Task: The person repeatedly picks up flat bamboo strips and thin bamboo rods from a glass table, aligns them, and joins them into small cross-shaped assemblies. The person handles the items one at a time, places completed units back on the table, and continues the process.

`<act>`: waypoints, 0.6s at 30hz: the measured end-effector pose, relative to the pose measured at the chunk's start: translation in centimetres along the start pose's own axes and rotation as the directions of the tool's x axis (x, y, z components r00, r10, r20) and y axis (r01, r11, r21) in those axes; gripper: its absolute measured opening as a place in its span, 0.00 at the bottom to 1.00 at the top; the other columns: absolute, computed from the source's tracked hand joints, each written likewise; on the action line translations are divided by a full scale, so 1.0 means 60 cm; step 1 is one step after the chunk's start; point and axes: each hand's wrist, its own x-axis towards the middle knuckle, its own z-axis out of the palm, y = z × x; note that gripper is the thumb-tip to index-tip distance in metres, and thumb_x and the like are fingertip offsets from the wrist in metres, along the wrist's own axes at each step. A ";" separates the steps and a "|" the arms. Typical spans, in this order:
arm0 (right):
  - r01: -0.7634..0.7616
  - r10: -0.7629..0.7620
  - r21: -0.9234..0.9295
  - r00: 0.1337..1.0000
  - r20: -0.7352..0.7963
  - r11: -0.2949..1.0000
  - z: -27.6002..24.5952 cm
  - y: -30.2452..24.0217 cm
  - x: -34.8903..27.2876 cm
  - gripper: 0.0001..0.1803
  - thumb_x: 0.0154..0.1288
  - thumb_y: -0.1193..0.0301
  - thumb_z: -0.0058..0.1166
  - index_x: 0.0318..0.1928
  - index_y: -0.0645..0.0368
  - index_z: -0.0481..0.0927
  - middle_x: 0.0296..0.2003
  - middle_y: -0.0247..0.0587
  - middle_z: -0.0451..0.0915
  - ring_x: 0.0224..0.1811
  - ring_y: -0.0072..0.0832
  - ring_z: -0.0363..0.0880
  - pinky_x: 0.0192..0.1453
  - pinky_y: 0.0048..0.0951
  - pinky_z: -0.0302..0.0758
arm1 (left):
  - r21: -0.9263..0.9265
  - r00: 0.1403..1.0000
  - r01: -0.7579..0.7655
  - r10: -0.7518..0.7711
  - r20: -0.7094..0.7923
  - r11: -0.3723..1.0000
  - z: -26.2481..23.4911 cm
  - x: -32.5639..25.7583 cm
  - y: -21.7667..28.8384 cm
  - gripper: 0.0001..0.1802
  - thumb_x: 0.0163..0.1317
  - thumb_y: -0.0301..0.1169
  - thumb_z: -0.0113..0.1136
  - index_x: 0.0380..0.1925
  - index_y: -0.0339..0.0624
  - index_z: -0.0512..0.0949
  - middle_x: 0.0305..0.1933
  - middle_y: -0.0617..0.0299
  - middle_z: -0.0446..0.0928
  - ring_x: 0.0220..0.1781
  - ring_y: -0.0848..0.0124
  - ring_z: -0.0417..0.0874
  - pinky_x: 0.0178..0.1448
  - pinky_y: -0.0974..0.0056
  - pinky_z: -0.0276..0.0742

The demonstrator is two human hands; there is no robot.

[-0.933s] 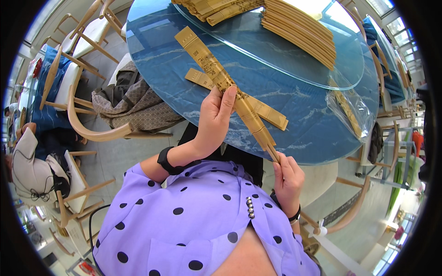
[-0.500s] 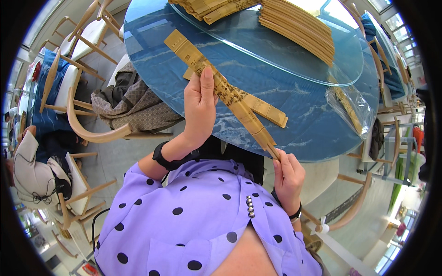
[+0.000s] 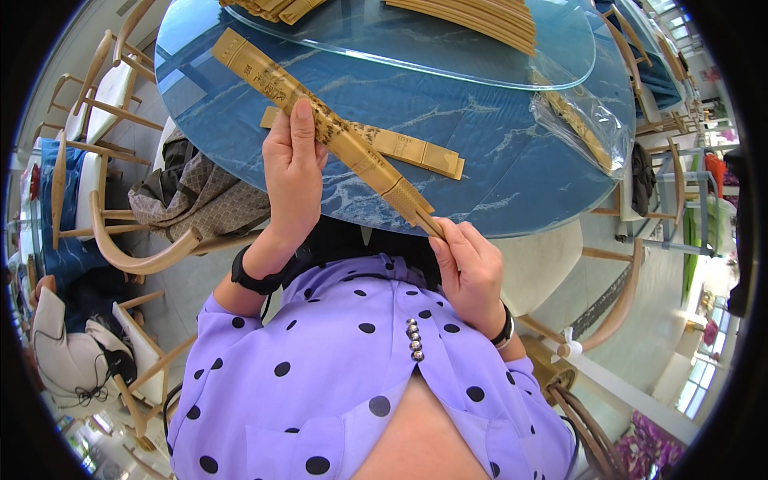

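Observation:
My left hand (image 3: pixel 292 168) is closed round a long gold paper chopstick sleeve (image 3: pixel 360 164) with dark printing, thumb on top. The sleeve slants down to the right above the near edge of the table. At its lower end my right hand (image 3: pixel 474 268) pinches the thin wooden chopsticks (image 3: pixel 430 226) poking out of it; the fingers hide their tips. Beneath the held one, a second gold sleeve (image 3: pixel 420 152) lies crosswise on the blue marbled tabletop (image 3: pixel 488 180), partly covered.
On the raised glass turntable (image 3: pixel 376 42) rest a row of gold sleeves (image 3: pixel 472 22) and another pile (image 3: pixel 276 8). A clear plastic bag (image 3: pixel 590 132) with a gold sleeve inside lies at the table's right. Wooden chairs stand around; a patterned bag (image 3: pixel 204 200) sits at left.
The whole view has shifted, so the table and hands appear farther left and higher. Both hands keep their hold on the sleeve and chopsticks.

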 end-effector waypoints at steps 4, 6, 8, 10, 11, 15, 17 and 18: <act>-0.006 0.010 0.070 0.999 -0.048 0.998 0.008 -0.004 0.004 0.14 0.69 0.76 0.61 0.53 0.68 0.81 0.29 0.44 0.78 0.25 0.38 0.77 0.28 0.36 0.73 | 0.047 0.999 -0.041 0.042 -0.025 0.998 0.012 -0.013 0.001 0.15 0.82 0.41 0.50 0.39 0.44 0.78 0.26 0.75 0.68 0.24 0.86 0.57 0.27 0.75 0.50; -0.014 0.020 0.094 0.998 -0.063 0.995 0.011 -0.003 0.006 0.13 0.70 0.76 0.61 0.52 0.68 0.81 0.29 0.44 0.77 0.24 0.38 0.76 0.27 0.35 0.72 | 0.076 0.996 -0.087 0.086 0.008 0.993 0.011 -0.024 -0.020 0.15 0.82 0.40 0.50 0.39 0.43 0.78 0.27 0.75 0.68 0.24 0.87 0.57 0.27 0.75 0.50; -0.013 0.021 0.107 0.997 -0.071 0.994 0.013 -0.004 0.007 0.13 0.70 0.77 0.61 0.52 0.69 0.81 0.28 0.44 0.76 0.23 0.38 0.74 0.26 0.35 0.71 | 0.116 0.989 -0.147 0.149 -0.010 0.982 0.018 -0.021 -0.023 0.15 0.82 0.39 0.50 0.38 0.43 0.78 0.28 0.76 0.68 0.25 0.87 0.57 0.28 0.75 0.51; -0.003 0.011 0.117 0.997 -0.072 0.993 0.015 -0.009 0.009 0.12 0.70 0.77 0.61 0.52 0.70 0.81 0.27 0.45 0.76 0.22 0.38 0.73 0.26 0.35 0.70 | 0.146 0.978 -0.202 0.207 -0.018 0.968 0.023 -0.019 -0.018 0.15 0.82 0.38 0.49 0.38 0.43 0.78 0.29 0.77 0.69 0.27 0.87 0.57 0.28 0.76 0.51; 0.001 0.008 0.114 0.997 -0.076 0.993 0.017 -0.009 0.009 0.12 0.70 0.77 0.61 0.51 0.70 0.81 0.27 0.45 0.76 0.22 0.38 0.73 0.26 0.35 0.70 | 0.139 0.980 -0.196 0.198 -0.002 0.971 0.027 -0.022 -0.015 0.15 0.82 0.38 0.49 0.38 0.41 0.77 0.29 0.75 0.69 0.29 0.86 0.59 0.31 0.75 0.55; 0.009 0.002 0.116 0.995 -0.095 0.993 0.022 -0.008 0.010 0.12 0.70 0.77 0.61 0.51 0.72 0.81 0.27 0.45 0.75 0.22 0.38 0.73 0.25 0.35 0.70 | 0.130 0.986 -0.166 0.164 0.026 0.977 0.033 -0.037 -0.014 0.16 0.82 0.36 0.48 0.38 0.37 0.76 0.31 0.71 0.70 0.33 0.83 0.64 0.37 0.75 0.63; -0.008 0.020 0.132 0.996 -0.091 0.991 0.023 -0.008 0.012 0.13 0.70 0.76 0.62 0.51 0.72 0.81 0.27 0.45 0.76 0.22 0.38 0.73 0.25 0.35 0.70 | 0.134 0.988 -0.156 0.154 0.028 0.979 0.030 -0.037 -0.015 0.17 0.83 0.38 0.47 0.39 0.38 0.76 0.31 0.71 0.71 0.34 0.83 0.66 0.37 0.75 0.64; -0.022 0.034 0.143 0.996 -0.081 0.989 0.022 -0.008 0.013 0.13 0.70 0.76 0.62 0.51 0.71 0.81 0.27 0.45 0.76 0.22 0.38 0.73 0.26 0.35 0.70 | 0.085 0.992 -0.125 0.122 0.031 0.989 0.026 -0.033 -0.014 0.18 0.83 0.40 0.46 0.39 0.39 0.76 0.31 0.71 0.71 0.33 0.84 0.66 0.36 0.75 0.64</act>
